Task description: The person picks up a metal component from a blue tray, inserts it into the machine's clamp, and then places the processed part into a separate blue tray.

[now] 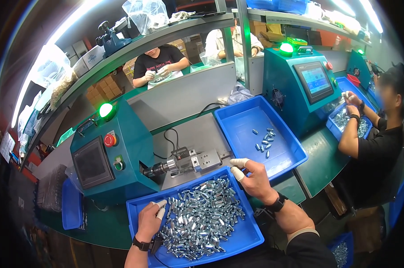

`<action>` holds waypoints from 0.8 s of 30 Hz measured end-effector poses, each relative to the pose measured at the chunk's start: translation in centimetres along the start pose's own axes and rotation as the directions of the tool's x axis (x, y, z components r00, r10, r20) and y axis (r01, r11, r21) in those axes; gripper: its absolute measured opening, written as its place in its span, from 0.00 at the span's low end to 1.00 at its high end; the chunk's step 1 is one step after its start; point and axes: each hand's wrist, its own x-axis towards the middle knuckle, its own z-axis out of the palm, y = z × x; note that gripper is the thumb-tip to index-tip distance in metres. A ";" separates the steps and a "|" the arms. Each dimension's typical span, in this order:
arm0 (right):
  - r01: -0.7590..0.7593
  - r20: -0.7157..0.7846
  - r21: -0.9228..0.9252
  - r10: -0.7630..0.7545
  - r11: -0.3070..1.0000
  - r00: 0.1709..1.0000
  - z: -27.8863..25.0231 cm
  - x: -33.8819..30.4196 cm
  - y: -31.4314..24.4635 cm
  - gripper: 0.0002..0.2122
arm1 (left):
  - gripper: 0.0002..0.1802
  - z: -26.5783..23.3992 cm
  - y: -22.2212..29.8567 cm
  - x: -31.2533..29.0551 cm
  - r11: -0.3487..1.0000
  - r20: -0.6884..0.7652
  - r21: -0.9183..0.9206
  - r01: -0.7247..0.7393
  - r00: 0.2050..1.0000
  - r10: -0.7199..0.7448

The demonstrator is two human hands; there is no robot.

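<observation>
My left hand (151, 218), with pale finger cots on its fingertips, is at the left side of a blue tray (251, 236) heaped with small shiny metal pieces (202, 214). Its thumb and finger are apart, beside the heap. Over the tray's far right corner is my right hand (254, 177), also in finger cots. Its thumb and finger reach, slightly apart, toward the end of a metal clamping fixture (206, 160); I make out no piece between them. The fixture lines up with a round spindle (159, 169) on a teal machine (130, 147).
A second blue tray (237, 120) with several metal pieces lies beyond my right hand. Another teal machine (278, 85) stands to its right. A co-worker (376, 129) sits at the right; two people work behind the grey partition (188, 98). A shelf (175, 29) crosses above.
</observation>
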 end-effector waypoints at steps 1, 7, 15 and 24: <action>0.004 0.001 0.006 -0.004 1.000 1.000 0.1 0.0 0.0 0.11 | 0.15 0.0 -0.2 0.0 0.999 -0.005 0.015 -0.029 1.000 0.029; 0.023 -0.009 0.021 -0.023 1.000 1.000 0.2 -0.2 0.1 0.11 | 0.14 -0.1 0.2 0.0 0.998 0.015 -0.041 0.041 0.999 -0.041; 0.026 -0.017 0.015 -0.026 1.000 1.000 0.3 -0.2 0.2 0.11 | 0.12 0.3 -0.1 0.0 0.988 0.014 -0.101 0.113 0.994 -0.112; 0.045 -0.025 0.004 -0.045 0.999 0.999 0.3 -0.2 0.5 0.11 | 0.13 0.4 -0.1 0.0 0.985 0.011 -0.105 0.133 0.991 -0.133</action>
